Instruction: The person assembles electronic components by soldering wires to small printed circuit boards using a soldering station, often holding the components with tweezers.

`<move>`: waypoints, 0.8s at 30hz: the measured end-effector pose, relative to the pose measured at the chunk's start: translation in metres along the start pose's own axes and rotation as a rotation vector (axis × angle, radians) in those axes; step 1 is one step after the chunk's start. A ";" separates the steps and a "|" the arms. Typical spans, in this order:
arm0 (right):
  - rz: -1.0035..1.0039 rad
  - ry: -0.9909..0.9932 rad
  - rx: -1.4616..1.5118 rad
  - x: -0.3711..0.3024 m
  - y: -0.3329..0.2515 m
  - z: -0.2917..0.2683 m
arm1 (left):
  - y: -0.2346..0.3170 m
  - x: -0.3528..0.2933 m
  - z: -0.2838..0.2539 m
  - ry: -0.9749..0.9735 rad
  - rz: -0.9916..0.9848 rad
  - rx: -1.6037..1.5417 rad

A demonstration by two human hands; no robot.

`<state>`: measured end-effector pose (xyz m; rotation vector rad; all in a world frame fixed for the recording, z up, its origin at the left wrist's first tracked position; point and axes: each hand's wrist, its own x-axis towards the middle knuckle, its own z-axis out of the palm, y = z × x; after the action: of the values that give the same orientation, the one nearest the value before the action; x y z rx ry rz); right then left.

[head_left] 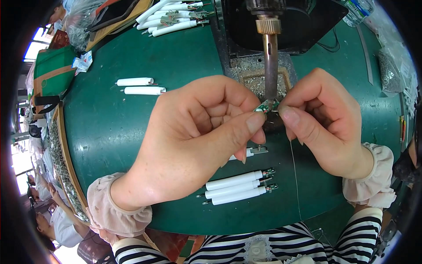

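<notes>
My left hand (189,132) is closed, its thumb and forefinger pinching a small green circuit board (262,108). The board sits right at the tip of an upright soldering iron (271,66). On the other side of the tip, my right hand (327,125) pinches a thin solder wire (296,180), which trails down toward the table's near edge. Below my hands lie several white tubes (235,187) with little boards at their right ends. Another white tube (250,152) is partly covered by my left fingers.
Two white tubes (143,90) lie on the green table (105,132) at left. A pile of similar tubes (171,20) is at the back. Behind the iron stands its black base (237,31). A plastic bottle (358,12) and plastic bags (391,70) are at right. Other people sit at far left.
</notes>
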<state>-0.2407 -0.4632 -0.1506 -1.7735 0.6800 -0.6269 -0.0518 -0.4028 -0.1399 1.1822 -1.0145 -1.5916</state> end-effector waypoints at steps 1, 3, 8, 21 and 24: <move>0.000 -0.002 0.002 0.000 0.000 0.000 | 0.001 -0.001 0.000 0.014 0.008 -0.004; 0.019 0.001 0.008 0.000 -0.001 -0.001 | 0.002 -0.001 0.002 0.022 0.007 -0.004; 0.179 -0.017 0.142 -0.002 -0.010 -0.004 | 0.003 -0.002 0.000 0.000 -0.045 0.003; -0.577 0.040 -0.424 0.002 0.010 0.001 | -0.001 -0.002 -0.003 -0.081 -0.156 -0.013; -0.663 0.048 -0.472 0.000 0.016 0.002 | 0.001 -0.003 -0.002 -0.095 -0.170 -0.026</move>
<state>-0.2416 -0.4654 -0.1663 -2.4587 0.2613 -1.0109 -0.0495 -0.4002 -0.1385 1.2119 -0.9712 -1.8036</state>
